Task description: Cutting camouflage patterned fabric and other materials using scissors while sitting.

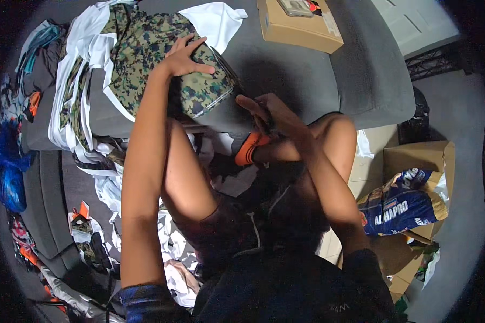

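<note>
Under the left hand point(184, 58), camouflage garment point(202, 89); right hand point(269, 110) seemingly beside.

A big grey couch point(361, 70) fills the far side; a brown box point(299, 24) sits on it; the floor point(458, 107) on the right is grey; a cardboard box point(420, 156) stands there with a blue bag point(401, 204); the light is dim.
</note>
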Motion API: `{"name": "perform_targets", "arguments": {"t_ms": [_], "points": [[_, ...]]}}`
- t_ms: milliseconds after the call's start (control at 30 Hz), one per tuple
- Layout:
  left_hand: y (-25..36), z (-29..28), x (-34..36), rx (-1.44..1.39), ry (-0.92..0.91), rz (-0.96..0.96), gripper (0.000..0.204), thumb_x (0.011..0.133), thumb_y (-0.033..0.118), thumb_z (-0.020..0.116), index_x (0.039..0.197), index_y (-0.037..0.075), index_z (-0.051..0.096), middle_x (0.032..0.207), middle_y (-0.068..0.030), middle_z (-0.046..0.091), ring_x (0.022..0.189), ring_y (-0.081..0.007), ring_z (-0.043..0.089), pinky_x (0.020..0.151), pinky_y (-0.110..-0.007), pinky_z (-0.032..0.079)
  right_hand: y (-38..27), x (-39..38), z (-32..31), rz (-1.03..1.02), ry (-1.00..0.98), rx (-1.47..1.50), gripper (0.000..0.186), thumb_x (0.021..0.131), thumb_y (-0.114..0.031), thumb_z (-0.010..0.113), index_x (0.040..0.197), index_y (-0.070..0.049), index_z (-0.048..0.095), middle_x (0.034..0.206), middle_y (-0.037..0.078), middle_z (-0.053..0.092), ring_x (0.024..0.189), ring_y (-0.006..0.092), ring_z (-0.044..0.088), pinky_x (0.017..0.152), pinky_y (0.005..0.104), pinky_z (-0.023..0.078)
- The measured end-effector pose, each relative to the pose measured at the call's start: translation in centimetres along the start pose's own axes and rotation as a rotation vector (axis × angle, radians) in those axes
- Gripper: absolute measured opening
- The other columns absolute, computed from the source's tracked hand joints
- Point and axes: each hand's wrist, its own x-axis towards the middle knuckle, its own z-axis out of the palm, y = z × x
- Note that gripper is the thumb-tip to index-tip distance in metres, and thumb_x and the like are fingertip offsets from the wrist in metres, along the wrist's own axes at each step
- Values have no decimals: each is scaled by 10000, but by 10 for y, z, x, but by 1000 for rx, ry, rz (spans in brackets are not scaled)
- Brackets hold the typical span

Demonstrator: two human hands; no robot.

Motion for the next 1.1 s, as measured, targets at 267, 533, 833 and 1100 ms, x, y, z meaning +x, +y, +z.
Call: {"name": "perform_targets", "arguments": {"t_ms": [267,533,833,1100], "points": [[-3,2,4,-33,6,-45,1090,480,705,708,1405,328,272,1479,-8,171,1364,-266,140,1086,-460,191,-14,6,0,-14,31,-18,566,791,-564,596,487,-95,513,432,12,427,388,97,383,385,262,293],[0,2,1,28,24,-14,1028,555,638,720,1409,272,279,1456,-101,200,1324,-303,230,1074,-438,230,-10,15,1,-114,15,-19,548,791,-566,599,518,-133,406,449,31,446,362,115,402,362,252,308],[-3,1,1,5,15,11,1019,568,634,719,1410,268,275,1456,-100,200,1324,-302,231,1080,-423,230,-19,7,2,-45,44,-60,554,792,-562,594,549,-65,563,443,13,445,393,99,393,380,272,288],[0,1,-1,-17,21,25,1025,556,657,701,1407,265,286,1459,-67,206,1330,-285,217,1075,-423,229,-3,13,-2,-150,17,-39,519,812,-511,593,528,-86,501,460,12,444,397,97,383,393,254,300]]}}
